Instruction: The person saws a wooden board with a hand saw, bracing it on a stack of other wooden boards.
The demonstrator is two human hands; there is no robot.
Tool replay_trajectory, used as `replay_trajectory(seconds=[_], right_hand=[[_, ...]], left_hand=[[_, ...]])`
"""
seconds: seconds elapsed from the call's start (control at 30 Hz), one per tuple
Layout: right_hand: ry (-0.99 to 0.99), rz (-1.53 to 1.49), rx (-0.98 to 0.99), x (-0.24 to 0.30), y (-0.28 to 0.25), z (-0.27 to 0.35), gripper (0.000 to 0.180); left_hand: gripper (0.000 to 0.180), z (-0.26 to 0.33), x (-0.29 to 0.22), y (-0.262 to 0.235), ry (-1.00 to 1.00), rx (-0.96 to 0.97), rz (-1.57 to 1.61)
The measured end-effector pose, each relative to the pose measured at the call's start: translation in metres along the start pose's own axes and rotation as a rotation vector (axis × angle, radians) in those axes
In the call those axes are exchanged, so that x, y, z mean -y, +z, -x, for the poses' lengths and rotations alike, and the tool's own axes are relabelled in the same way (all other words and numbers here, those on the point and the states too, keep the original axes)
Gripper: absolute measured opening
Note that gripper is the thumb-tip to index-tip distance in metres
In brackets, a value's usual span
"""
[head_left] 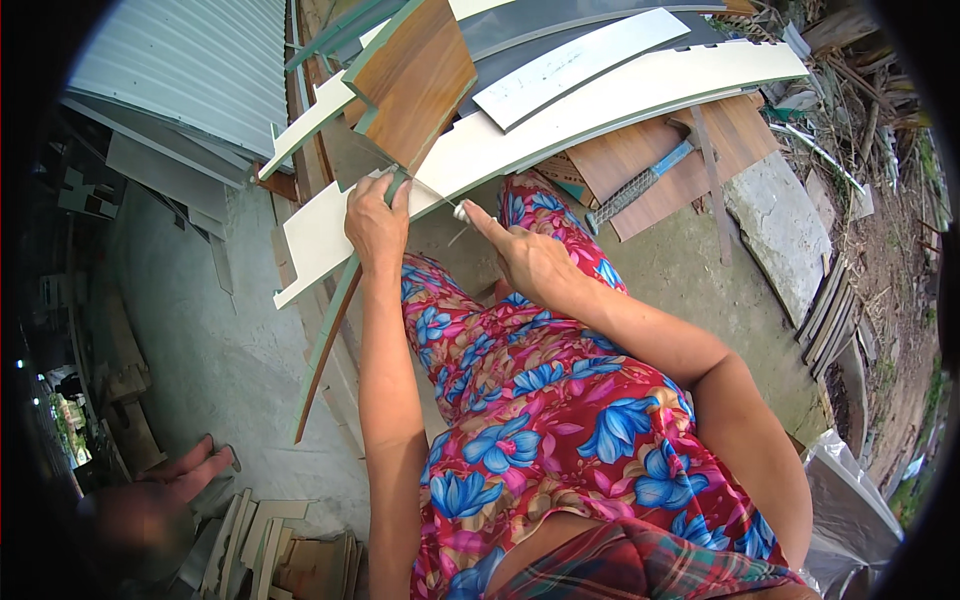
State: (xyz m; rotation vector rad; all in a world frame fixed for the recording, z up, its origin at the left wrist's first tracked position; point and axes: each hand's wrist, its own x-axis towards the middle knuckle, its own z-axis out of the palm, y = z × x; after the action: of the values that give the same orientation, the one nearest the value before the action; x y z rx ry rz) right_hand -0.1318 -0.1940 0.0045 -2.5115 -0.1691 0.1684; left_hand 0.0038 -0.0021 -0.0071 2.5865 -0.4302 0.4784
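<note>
My left hand (378, 222) is closed at the lower corner of a brown wood-grain board (425, 75) with green edges, its thumb and fingers pinching there. The board stands tilted over a long cream-coloured notched panel (560, 125). My right hand (535, 262) is just to the right, index finger stretched forward and the other fingers curled under. At its fingertip is a small white lump (461, 210), from which a thin light line runs toward the board's corner. Whether this is a blade or a wire I cannot make out. My left wrist passes over a narrow green-edged strip (325, 350).
A hammer (640, 185) with a blue-and-grey handle lies on a wood-grain sheet (735, 150) at right. A white board (580, 65) rests on the panel. Thin slats (832, 315) and a stone slab (780, 235) lie farther right. Board offcuts (270, 550) and another person's legs (195, 470) are lower left.
</note>
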Motion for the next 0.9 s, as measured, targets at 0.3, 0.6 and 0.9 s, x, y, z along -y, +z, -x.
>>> replay_trajectory(seconds=[0.3,0.6,0.9], right_hand=[[-0.033,0.082,-0.088,0.022,0.003,-0.077,0.075],[-0.005,-0.008,-0.050,-0.008,0.005,0.012,0.089],[-0.037,0.098,-0.107,0.025,0.005,-0.080,0.083]], left_hand=[[0.025,0.000,0.008,0.004,0.062,-0.039,-0.002],[0.025,0.000,0.001,0.000,0.015,-0.002,0.021],[0.025,-0.001,0.007,0.001,0.062,-0.022,-0.006]])
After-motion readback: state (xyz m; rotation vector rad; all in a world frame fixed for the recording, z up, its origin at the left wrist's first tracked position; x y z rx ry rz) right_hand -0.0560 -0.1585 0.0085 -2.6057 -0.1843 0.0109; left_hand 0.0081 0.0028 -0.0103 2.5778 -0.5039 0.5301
